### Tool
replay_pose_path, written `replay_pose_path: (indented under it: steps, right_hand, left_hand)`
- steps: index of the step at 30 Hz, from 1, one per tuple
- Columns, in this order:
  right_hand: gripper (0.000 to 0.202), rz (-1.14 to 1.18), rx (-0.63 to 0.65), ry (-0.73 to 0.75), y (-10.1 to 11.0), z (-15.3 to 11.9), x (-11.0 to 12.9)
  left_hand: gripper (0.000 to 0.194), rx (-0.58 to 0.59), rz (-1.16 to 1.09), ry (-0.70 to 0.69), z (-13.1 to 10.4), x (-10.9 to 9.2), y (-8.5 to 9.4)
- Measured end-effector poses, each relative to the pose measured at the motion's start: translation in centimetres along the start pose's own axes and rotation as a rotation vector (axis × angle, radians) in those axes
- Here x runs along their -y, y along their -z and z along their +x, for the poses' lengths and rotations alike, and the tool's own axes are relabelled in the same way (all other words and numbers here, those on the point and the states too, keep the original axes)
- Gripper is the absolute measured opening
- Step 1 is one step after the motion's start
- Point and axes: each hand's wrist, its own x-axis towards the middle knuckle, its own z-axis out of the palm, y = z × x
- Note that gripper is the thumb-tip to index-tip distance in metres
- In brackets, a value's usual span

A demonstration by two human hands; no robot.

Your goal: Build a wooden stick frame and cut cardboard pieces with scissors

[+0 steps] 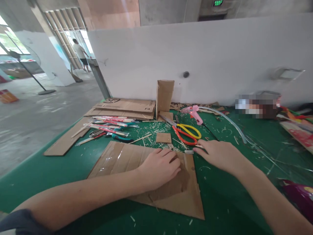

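Note:
My left hand (162, 166) lies on a brown cardboard sheet (186, 195), pressing on it with slightly bent fingers. Just off the sheet's far right corner is my right hand (217, 155), thumb and forefinger drawn together around a thin pale thing that is mostly hidden. A small grey-white piece (189, 151) lies by the thumb tip. Beyond the right fingers, scissors (183, 130) with one yellow and one orange-red handle rest on the green table. A small cardboard square (163, 137) sits past the sheet's far edge.
A pink glue gun (194, 114) stands behind the scissors. Folded cardboard (127, 106) and an upright cardboard piece (165, 96) are near the white wall. Wrapped sticks (110, 128) and dark-handled pliers (123, 138) lie left. Wood scraps litter the table (220, 202). A person (80, 54) stands far left.

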Motion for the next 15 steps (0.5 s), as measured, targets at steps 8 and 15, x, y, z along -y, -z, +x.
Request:
replay_pose_path:
  steps: [8,15]
  right_hand:
    - [0.027,0.404,-0.078,0.093,0.6,0.1,0.5]
    - [0.043,0.678,-0.093,0.030,0.4,0.5,1.1]
  left_hand:
    - [0.029,-0.043,-0.005,-0.088,0.1,0.0,-0.5]
    - [0.031,0.024,0.075,-0.088,-0.2,-0.8,0.3]
